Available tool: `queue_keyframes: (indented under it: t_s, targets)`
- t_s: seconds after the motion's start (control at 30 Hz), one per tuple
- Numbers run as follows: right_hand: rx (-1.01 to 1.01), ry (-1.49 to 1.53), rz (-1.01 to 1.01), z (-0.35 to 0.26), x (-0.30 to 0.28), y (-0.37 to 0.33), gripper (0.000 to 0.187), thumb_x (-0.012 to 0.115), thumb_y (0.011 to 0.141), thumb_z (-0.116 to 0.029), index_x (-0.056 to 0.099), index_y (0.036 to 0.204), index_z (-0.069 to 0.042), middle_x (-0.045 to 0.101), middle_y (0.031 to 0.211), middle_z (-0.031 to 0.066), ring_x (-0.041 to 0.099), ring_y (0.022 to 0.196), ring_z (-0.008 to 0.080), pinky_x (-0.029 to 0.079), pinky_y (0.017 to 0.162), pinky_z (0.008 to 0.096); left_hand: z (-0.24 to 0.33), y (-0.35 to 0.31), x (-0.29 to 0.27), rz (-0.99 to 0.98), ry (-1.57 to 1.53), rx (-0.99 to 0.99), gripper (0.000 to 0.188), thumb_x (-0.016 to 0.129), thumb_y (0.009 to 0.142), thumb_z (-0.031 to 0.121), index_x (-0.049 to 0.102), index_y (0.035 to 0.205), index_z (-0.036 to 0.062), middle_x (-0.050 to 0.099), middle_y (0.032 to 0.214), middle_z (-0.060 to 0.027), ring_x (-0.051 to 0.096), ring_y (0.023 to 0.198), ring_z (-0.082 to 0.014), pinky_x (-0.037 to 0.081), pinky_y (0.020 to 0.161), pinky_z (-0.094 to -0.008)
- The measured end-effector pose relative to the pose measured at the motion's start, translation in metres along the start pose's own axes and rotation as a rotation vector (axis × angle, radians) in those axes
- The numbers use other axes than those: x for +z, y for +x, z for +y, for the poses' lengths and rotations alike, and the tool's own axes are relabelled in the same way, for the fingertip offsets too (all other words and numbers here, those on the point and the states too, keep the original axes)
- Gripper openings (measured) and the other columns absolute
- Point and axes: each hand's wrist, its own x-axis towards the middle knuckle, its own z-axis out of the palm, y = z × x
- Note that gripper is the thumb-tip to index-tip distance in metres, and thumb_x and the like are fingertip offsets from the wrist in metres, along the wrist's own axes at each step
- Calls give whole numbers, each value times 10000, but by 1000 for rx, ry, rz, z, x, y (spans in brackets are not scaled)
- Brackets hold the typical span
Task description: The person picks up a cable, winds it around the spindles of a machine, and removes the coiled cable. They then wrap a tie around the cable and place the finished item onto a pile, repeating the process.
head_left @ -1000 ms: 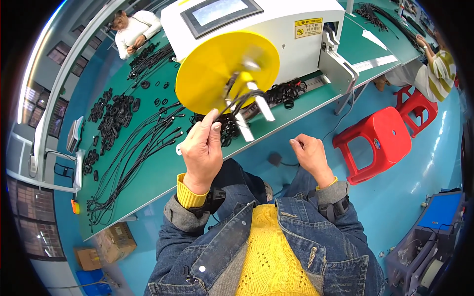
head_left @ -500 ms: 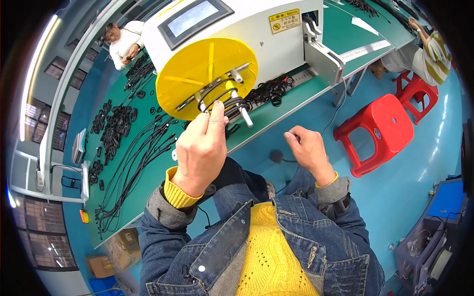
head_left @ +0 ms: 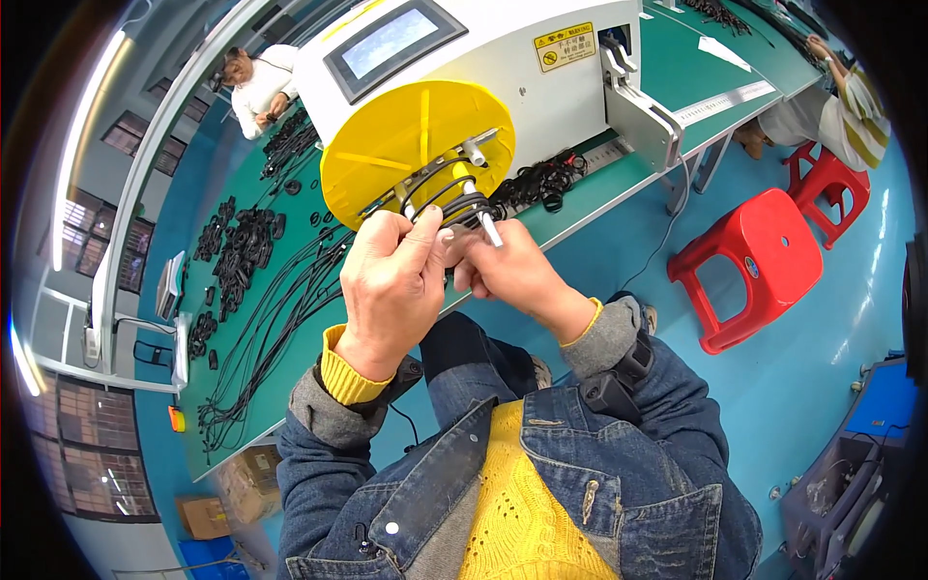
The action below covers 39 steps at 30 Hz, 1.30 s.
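This is a factory workshop, seemingly one that handles cables. A white machine (head_left: 493,77) with a control screen (head_left: 397,48), a yellow warning label (head_left: 565,46) and a yellow disc (head_left: 459,111) stands on a long green tabletop (head_left: 580,200), near heaps of black coils (head_left: 251,253) and loose black cables (head_left: 280,314). Co-workers sit at left (head_left: 266,92) and right (head_left: 851,121), red plastic stools (head_left: 768,256) stand on the painted blue floor (head_left: 696,396), and cardboard boxes (head_left: 249,483) lie below
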Motion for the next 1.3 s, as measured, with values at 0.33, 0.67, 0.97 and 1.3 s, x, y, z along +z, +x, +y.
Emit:
queue_keyframes:
  t_s: [0.33, 0.67, 0.97, 1.3]
  targets:
    - [-119, 180, 95, 16, -10, 9, 235, 649, 842, -228, 599, 849, 1, 594, 670, 27, 516, 517, 76, 422, 458, 201, -8, -9, -8, -103, -186, -182, 193, 647, 748, 30, 626, 935, -14, 493, 680, -91, 521, 644, -233, 419, 538, -328]
    - [-553, -612, 332, -5, -28, 21, 727, 787, 661, -146, 402, 1262, -7, 531, 1097, 153, 564, 893, 204, 514, 734, 301, -8, 0, 1, -233, 18, -114, 524, 472, 770, 7, 379, 1283, -44, 417, 1155, -296, 435, 1038, -408, 348, 941, -440]
    - [-564, -554, 144, -9, -31, 29, 708, 753, 678, -89, 394, 1284, -11, 526, 1142, 156, 573, 945, 248, 502, 789, 323, -17, 1, 8, -283, -256, -209, 494, 421, 806, 34, 340, 1278, -87, 396, 1158, -321, 438, 1032, -435, 355, 928, -446]
    - [-806, -633, 485, 12, -1, 10, 416, 642, 770, -43, 491, 1156, -5, 621, 926, 169, 628, 759, 307, 500, 679, 348, -9, 4, 6, -322, -425, -227, 183, 503, 856, 113, 447, 956, -29, 529, 860, -247, 540, 793, -428, 444, 687, -461]
